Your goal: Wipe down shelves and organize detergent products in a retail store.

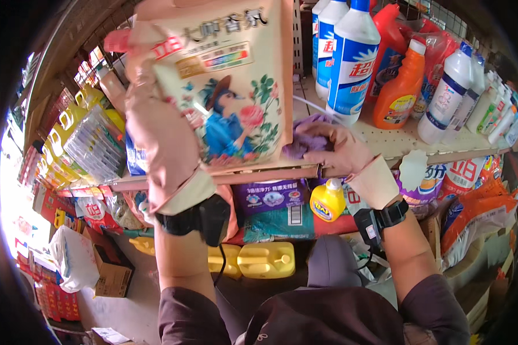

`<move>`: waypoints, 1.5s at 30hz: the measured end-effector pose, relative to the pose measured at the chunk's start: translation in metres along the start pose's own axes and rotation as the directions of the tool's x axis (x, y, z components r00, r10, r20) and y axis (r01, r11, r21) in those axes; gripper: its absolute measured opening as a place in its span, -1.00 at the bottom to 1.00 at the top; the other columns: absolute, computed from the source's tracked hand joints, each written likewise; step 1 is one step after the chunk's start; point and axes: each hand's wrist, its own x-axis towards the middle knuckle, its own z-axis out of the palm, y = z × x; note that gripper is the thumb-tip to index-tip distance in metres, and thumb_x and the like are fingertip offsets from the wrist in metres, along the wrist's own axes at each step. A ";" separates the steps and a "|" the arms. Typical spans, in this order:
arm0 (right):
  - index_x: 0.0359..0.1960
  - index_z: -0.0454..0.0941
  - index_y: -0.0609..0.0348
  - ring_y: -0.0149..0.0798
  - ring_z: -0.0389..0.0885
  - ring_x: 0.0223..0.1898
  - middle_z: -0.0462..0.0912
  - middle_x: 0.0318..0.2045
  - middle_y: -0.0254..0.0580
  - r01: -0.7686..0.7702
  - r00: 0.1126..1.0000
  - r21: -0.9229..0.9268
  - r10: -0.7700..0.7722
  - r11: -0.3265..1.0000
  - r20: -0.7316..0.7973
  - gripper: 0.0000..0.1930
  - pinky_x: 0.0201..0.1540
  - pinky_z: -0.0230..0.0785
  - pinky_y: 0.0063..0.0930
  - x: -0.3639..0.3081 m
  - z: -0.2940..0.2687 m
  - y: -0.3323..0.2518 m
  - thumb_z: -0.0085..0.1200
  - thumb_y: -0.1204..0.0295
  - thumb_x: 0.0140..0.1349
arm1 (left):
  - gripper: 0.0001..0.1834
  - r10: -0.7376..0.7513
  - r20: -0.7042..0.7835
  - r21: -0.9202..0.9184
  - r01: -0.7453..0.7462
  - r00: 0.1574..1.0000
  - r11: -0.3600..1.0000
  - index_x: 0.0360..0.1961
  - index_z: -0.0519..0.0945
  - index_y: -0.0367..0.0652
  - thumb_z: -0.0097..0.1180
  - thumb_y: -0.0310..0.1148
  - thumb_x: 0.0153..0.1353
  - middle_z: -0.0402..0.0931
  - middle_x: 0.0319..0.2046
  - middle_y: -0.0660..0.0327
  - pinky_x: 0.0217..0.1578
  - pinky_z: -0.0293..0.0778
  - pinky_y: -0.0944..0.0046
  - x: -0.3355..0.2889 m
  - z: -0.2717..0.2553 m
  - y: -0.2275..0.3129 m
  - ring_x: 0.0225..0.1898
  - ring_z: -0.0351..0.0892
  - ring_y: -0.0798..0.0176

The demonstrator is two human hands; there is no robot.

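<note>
A large cream detergent bag point(236, 86), printed with a hatted figure in blue among pink roses, is held upright above the shelf edge. My left hand point(161, 126), in a pale pink glove, grips it along its left side; part of the fingers is blurred or out of sight. Just beyond the bag's lower right corner, a crumpled purple cloth point(307, 137) lies under the curled fingers of my gloved right hand point(344, 149). That hand rests at the shelf's front, below a tall white and blue bottle point(351, 63).
An orange spray-type bottle point(400, 86) and white bottles point(446, 95) stand right on the perforated shelf point(380, 133). Yellow jugs point(69, 126) line the left. Below are a yellow bottle point(328, 200), a purple box point(270, 195), yellow canisters point(266, 260) and an open carton point(114, 267).
</note>
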 end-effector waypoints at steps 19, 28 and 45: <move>-0.16 0.54 0.32 -0.16 0.53 0.05 0.58 0.00 -0.08 -0.086 0.996 -0.198 0.088 0.976 0.003 -0.55 0.13 0.35 -0.32 0.004 0.003 -0.003 0.23 0.60 -0.23 | -0.36 0.715 0.170 0.181 -0.735 0.678 0.653 0.03 0.37 -0.36 0.32 -0.16 0.03 0.52 -0.26 -0.12 -0.27 0.48 0.08 0.033 0.020 -0.117 -0.27 0.55 -0.14; -0.15 0.58 0.30 -0.19 0.61 -0.09 0.64 -0.17 -0.05 0.005 0.999 -0.402 0.012 0.916 0.039 -0.58 0.01 0.39 -0.37 0.006 0.001 -0.022 0.29 0.44 -0.14 | -0.34 0.265 0.548 0.152 -0.406 0.793 0.901 -0.09 0.44 -0.25 0.51 -0.16 -0.13 0.54 -0.49 0.31 -0.47 0.42 0.40 0.039 0.009 -0.128 -0.54 0.43 0.48; 0.12 0.41 0.23 -0.38 0.59 -0.17 0.62 -0.20 -0.22 0.119 0.829 0.012 -0.093 0.993 -0.551 -0.46 -0.01 0.40 -0.50 -0.082 0.040 -0.050 0.19 0.59 0.01 | -0.42 0.181 0.635 0.135 -0.339 0.751 0.931 0.12 0.29 -0.34 0.27 -0.29 0.19 0.56 -0.09 0.11 -0.02 0.44 0.33 0.026 0.006 -0.118 -0.10 0.55 0.31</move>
